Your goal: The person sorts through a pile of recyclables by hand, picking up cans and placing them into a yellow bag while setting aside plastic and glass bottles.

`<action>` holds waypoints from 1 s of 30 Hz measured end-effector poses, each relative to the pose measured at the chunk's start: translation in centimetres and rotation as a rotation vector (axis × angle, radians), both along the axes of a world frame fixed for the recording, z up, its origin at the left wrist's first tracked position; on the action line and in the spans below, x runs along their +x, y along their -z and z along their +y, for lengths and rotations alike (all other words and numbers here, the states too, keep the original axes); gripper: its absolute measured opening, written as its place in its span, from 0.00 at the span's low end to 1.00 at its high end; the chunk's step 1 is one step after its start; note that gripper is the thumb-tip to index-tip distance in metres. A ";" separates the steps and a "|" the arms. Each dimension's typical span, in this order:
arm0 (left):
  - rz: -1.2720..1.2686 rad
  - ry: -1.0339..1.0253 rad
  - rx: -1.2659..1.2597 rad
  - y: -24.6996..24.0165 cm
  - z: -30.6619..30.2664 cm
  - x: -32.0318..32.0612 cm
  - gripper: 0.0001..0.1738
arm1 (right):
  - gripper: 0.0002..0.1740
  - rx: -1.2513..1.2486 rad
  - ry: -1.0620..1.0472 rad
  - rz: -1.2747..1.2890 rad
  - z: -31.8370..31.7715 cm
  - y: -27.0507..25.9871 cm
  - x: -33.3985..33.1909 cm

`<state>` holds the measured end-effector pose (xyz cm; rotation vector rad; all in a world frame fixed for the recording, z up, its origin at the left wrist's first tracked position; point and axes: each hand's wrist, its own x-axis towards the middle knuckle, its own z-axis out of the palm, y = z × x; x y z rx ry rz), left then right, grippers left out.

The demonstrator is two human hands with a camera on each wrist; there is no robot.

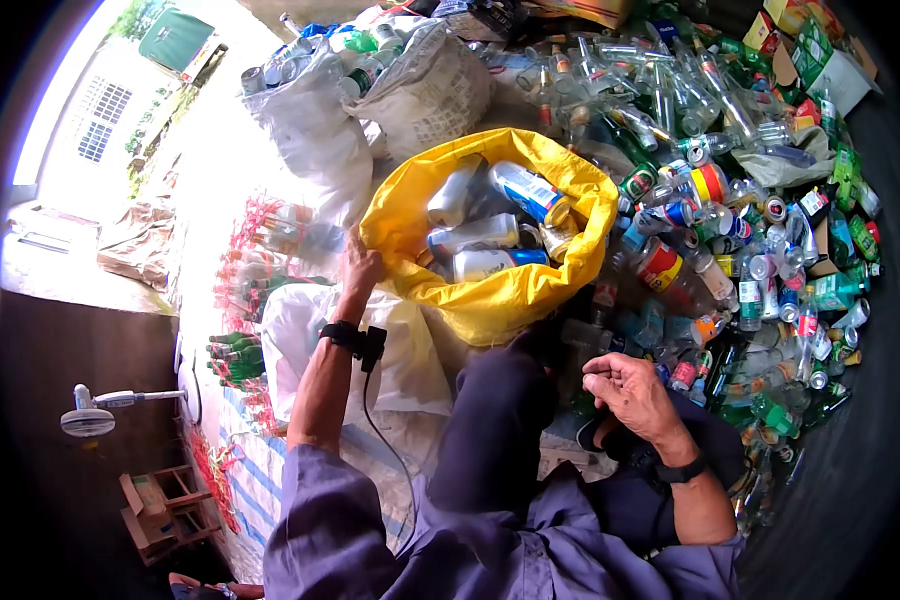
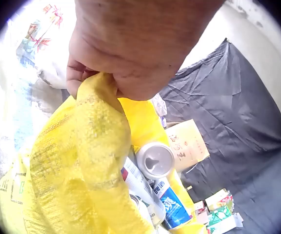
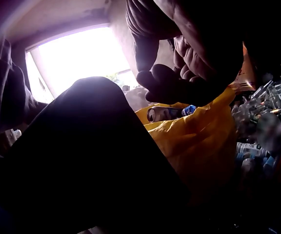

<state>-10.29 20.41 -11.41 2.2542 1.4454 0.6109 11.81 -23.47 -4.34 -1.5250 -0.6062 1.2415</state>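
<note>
A yellow woven sack (image 1: 450, 294) stands with its mouth wide, and several drink cans (image 1: 475, 235) lie inside it. My left hand (image 1: 361, 262) grips the sack's rim on the left side. In the left wrist view, that hand (image 2: 126, 53) has the folded yellow edge between thumb and fingers, with a can (image 2: 155, 161) just below. My right hand (image 1: 632, 393) is held above my knee, in front of the sack, fingers loosely bent with nothing between them. In the right wrist view, the right hand (image 3: 184, 58) appears dark against the light.
A large heap of bottles and cans (image 1: 710, 270) spreads along the right. White sacks (image 1: 425, 90) filled with cans stand behind the yellow one. Green bottles (image 1: 235, 360) and a white sack (image 1: 410, 345) are at the left. A standing fan (image 1: 88, 412) and a wooden stool (image 1: 165, 510) are farther left.
</note>
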 end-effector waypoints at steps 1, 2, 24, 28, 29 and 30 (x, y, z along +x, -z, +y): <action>-0.014 0.012 -0.064 0.2 0.4 -0.1 0.32 | 0.14 -0.009 0.004 -0.005 0.2 -0.1 -0.1; -0.027 0.027 -0.130 0.4 0.7 -0.2 0.32 | 0.14 -0.012 0.009 -0.009 0.3 -0.1 -0.1; -0.652 0.783 -1.063 -21.9 -24.4 12.0 0.24 | 0.17 -0.066 -0.049 -0.148 1.3 0.9 -0.5; -0.386 1.330 -1.047 -22.3 -31.2 14.5 0.15 | 0.18 0.273 0.146 0.053 -0.2 0.4 -0.2; -0.384 1.459 -0.739 -22.0 -32.7 14.7 0.14 | 0.17 -0.001 0.008 0.023 0.6 1.5 1.2; -0.495 1.483 -0.811 -20.8 -34.8 14.9 0.15 | 0.17 -0.021 0.036 -0.013 0.3 0.6 2.1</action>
